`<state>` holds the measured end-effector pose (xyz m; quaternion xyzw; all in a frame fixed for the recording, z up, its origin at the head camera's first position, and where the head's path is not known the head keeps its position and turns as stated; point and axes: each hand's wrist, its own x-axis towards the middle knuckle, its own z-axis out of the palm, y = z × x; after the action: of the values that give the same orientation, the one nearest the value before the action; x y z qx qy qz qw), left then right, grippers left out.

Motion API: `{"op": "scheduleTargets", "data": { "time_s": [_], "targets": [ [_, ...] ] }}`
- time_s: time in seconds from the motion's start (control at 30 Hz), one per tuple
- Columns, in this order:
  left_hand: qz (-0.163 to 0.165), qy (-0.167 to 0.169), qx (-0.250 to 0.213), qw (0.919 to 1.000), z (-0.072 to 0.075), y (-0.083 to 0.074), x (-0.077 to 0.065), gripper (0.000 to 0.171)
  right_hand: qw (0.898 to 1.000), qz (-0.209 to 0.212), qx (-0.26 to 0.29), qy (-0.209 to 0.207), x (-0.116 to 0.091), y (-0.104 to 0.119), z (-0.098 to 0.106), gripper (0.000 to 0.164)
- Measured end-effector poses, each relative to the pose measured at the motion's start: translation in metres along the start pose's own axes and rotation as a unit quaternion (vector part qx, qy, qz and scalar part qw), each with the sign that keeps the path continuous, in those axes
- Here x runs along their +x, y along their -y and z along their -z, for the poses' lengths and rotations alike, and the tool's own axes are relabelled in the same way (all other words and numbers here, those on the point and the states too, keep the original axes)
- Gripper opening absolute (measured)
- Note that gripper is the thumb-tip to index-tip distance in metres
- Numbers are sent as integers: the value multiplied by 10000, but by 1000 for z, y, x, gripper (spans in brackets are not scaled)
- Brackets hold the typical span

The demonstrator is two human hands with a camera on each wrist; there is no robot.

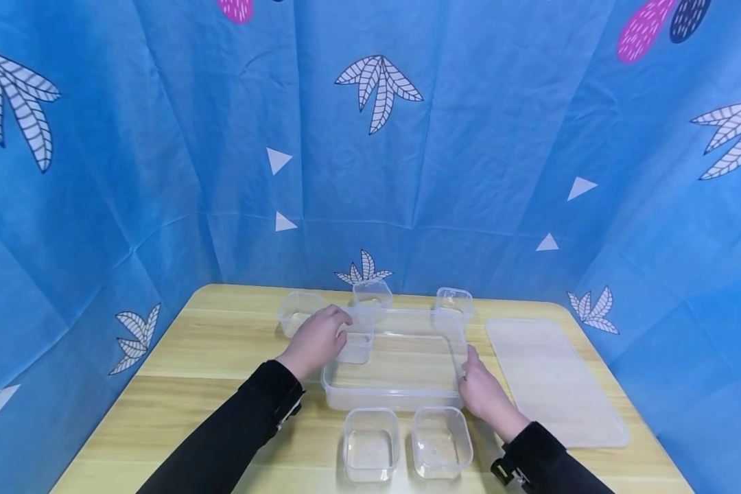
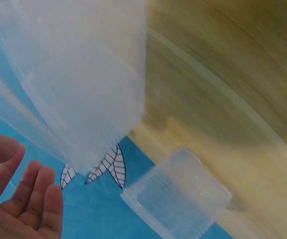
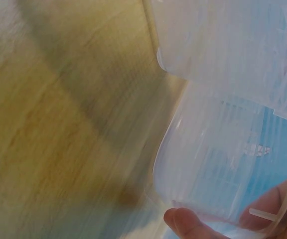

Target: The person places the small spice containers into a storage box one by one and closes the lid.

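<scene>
A large clear plastic box (image 1: pixel 395 399) without a lid lies on the table, with a small clear square container (image 1: pixel 353 351) inside at its left end. My left hand (image 1: pixel 318 336) is over the box's left side, close by that container. In the left wrist view its fingers (image 2: pixel 26 196) are loosely bent, with a gap between them and the plastic. My right hand (image 1: pixel 484 392) grips the box's right wall, the fingers (image 3: pixel 183 221) around the plastic in the right wrist view.
Two small square containers (image 1: pixel 371 446) (image 1: pixel 441 442) stand in front of the box. Behind it are three more: left (image 1: pixel 299 305), middle (image 1: pixel 372 295) and right (image 1: pixel 454 300). A flat frosted lid (image 1: pixel 556 384) lies on the right. A blue patterned curtain (image 1: pixel 469 137) surrounds the table (image 1: pixel 210 357).
</scene>
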<state>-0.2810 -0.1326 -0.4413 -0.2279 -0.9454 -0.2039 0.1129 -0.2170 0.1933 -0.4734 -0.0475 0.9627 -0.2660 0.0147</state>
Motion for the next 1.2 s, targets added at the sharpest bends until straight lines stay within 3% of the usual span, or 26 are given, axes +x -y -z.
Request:
{"op": "scheduleTargets", "data": {
  "time_s": [0.33, 0.6, 0.87, 1.2],
  "targets": [
    [458, -269, -33, 9986, 10, 15, -2, 23, 10000, -24, 7, 14, -1, 1, 1, 64],
    [619, -413, 32, 9972, 15, 35, -5, 28, 10000, 59, 27, 9, -1, 0, 1, 64],
    [733, -468, 65, 9962, 11, 57, -8, 27, 9998, 140, -90, 70, -1, -3, 0, 64],
    [859, -441, 315, 9948, 2, 69, -10, 28, 9998, 194, -99, -21, 0, -4, -2, 64]
  ]
}}
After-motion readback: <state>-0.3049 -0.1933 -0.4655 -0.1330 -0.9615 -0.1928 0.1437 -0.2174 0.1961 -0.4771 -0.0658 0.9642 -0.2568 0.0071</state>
